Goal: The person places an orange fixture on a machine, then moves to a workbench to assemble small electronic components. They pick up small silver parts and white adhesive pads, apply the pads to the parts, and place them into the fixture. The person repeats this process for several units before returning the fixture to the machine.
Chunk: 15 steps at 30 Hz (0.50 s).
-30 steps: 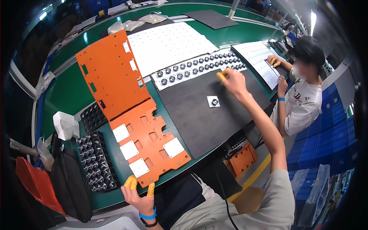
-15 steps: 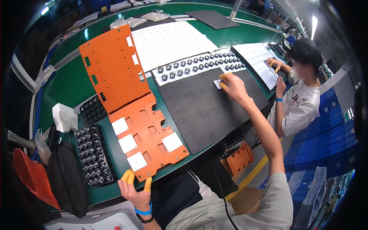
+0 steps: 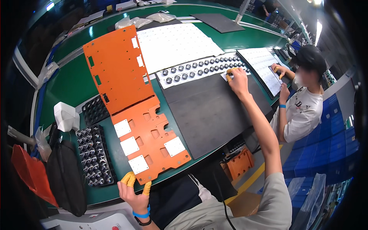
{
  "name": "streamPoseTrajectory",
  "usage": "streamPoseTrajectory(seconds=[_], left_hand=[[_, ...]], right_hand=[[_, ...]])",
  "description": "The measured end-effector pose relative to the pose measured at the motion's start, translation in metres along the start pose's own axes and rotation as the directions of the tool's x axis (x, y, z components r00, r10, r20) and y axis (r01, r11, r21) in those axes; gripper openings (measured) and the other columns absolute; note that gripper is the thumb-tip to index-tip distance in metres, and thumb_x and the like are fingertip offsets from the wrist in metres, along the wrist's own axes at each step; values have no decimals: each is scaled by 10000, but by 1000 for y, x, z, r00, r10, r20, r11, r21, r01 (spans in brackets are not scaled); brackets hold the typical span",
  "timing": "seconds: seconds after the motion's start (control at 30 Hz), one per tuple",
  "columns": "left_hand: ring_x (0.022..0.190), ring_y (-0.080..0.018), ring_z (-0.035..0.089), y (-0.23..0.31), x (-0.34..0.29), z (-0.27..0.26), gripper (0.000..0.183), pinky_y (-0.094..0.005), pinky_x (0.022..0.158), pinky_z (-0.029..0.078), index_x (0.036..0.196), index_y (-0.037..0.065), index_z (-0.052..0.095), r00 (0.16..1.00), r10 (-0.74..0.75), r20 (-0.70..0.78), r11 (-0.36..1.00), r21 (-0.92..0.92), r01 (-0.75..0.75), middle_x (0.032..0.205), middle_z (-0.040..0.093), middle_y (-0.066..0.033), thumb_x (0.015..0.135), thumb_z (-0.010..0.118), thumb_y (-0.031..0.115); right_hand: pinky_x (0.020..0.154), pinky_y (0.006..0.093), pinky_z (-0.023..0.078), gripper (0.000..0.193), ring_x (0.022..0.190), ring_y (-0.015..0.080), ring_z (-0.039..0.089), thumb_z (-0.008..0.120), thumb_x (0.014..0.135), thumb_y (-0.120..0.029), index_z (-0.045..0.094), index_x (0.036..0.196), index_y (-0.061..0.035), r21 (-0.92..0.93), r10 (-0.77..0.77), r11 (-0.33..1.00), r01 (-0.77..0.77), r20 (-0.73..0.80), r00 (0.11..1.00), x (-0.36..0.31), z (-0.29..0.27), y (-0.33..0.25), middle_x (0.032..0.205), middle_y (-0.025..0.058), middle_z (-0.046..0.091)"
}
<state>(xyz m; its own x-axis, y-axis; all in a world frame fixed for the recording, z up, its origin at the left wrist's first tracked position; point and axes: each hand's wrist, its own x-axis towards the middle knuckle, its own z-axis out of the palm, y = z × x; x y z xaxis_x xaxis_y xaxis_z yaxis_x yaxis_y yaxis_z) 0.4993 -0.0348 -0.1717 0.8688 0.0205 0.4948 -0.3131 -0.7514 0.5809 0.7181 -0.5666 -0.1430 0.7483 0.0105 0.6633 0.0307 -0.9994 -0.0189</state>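
My right hand [image 3: 240, 83], with yellow covers on its fingertips, reaches to the right end of the rows of black round parts [image 3: 193, 75] on white plates. Its fingers are closed on a small white plate [image 3: 224, 76] at the edge of the black mat [image 3: 214, 111]; the hand partly hides it. My left hand [image 3: 134, 193] is at the bench's front edge, by the near corner of the orange fixture [image 3: 153, 134]. Its covered thumb and fingers are apart, with nothing seen between them. Several white square plates [image 3: 130, 146] lie on the fixture, whose orange lid [image 3: 119, 69] stands raised.
Left of the fixture is a black tray [image 3: 94, 157] of shiny round parts, with an emptier black tray [image 3: 96, 110] behind it. A large white sheet [image 3: 174, 44] lies behind the rows. To the right, a co-worker [image 3: 303, 92] handles a white panel [image 3: 262, 69].
My right hand has moved slightly back and right with the small white plate, up to the row's end. The left hand stays by the fixture corner. The whole view has shifted a little.
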Motion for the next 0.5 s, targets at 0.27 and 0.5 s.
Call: streamPoseTrajectory(seconds=[0.27,0.5], left_hand=[[928,-356,574,4,1,-2,536,-441,809,476,1047,-23,680,999,-30,39,999,-17,31,1034,657,-149,725,874,360],[938,-371,577,6,0,-1,539,-451,824,480,1047,-36,679,999,-29,21,999,-15,29,1032,656,-160,728,874,352]], right_hand=[[866,417,460,150,955,303,598,751,813,-124,710,947,-71,88,163,985,-151,-152,975,-6,-3,-38,979,97,671],[687,415,481,129,779,317,604,780,793,-128,682,818,-48,355,-55,934,37,39,998,-48,-61,-149,806,120,638]])
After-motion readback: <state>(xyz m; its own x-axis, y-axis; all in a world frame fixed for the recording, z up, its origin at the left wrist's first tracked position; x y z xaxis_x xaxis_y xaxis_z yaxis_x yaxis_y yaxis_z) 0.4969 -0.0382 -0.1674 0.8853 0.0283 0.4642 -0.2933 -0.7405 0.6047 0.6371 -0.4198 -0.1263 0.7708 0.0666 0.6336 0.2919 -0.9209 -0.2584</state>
